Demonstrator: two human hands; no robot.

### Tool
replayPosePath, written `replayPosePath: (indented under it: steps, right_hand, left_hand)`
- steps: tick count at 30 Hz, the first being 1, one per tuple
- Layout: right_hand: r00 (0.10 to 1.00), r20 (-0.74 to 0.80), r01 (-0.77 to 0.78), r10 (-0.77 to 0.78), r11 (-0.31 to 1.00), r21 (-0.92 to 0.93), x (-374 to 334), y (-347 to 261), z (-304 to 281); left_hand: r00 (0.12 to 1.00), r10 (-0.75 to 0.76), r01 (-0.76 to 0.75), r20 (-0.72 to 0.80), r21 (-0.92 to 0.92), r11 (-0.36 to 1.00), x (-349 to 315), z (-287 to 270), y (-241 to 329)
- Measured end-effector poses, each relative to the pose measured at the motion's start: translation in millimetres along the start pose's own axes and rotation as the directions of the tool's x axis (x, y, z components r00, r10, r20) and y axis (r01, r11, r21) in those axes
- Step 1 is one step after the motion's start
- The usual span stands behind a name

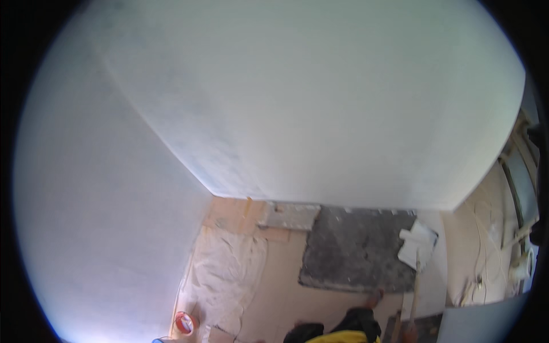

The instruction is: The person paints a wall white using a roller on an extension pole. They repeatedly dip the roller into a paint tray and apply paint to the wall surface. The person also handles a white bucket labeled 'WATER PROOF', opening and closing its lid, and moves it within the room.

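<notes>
At the lower right edge, my right hand (409, 332) is small and blurred, with its fingers closed round a pale pole (416, 294). The pole runs away from me to a white, tray-like piece (422, 243), which has a short white roll-shaped end (406, 234) at its left side. Whether the pole joins that end, I cannot make out. Below the tray lies a dark grey mat (360, 246). My left hand is not visible. A foot (375, 298) shows beyond my black and yellow clothing (346, 334).
Pale walls (320, 103) meet at a corner ahead left. Crumpled plastic sheeting (223, 274) and a grey board (291, 216) lie on the floor. An orange-red ring-shaped thing (185, 323) sits near the left wall. Cords (483, 240) and a white bucket (521, 267) are at right.
</notes>
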State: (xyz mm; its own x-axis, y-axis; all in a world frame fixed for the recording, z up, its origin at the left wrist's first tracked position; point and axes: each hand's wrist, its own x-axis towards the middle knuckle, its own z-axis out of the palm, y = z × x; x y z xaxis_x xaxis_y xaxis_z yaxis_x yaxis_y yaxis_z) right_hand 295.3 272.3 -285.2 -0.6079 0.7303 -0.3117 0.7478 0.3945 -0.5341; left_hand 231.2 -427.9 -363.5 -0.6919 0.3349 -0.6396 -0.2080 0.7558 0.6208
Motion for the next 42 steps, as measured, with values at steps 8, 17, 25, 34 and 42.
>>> replayPosePath:
  steps: [8, 17, 25, 34, 42]
  right_hand:
    - [0.932, 0.094, 0.350, -0.350, 0.937, 0.014, -70, -236, 67]
    - [0.591, 0.093, 0.806, -0.801, 0.592, -0.018, -143, -351, 120]
    - [0.700, 0.234, 0.588, -0.675, 0.731, 0.346, -123, -511, 248]
    - [0.471, -0.005, 0.682, -0.882, 0.361, 0.637, -128, -848, 285]
    - [0.377, -0.140, 0.396, -0.916, 0.023, 0.918, -180, -1039, 284]
  left_hand:
    - [0.890, -0.429, 0.348, 0.154, -0.838, 0.421, 13, -47, -14]
    - [0.954, 0.172, -0.280, -0.246, -0.524, 0.804, 179, -211, 143]
    - [0.712, 0.283, -0.602, -0.642, -0.351, 0.717, 244, -396, 274]
    - [0.612, 0.215, -0.613, -0.761, -0.284, 0.737, 274, -492, 227]
    - [0.526, 0.219, -0.654, -0.822, -0.227, 0.722, 327, -457, 135]
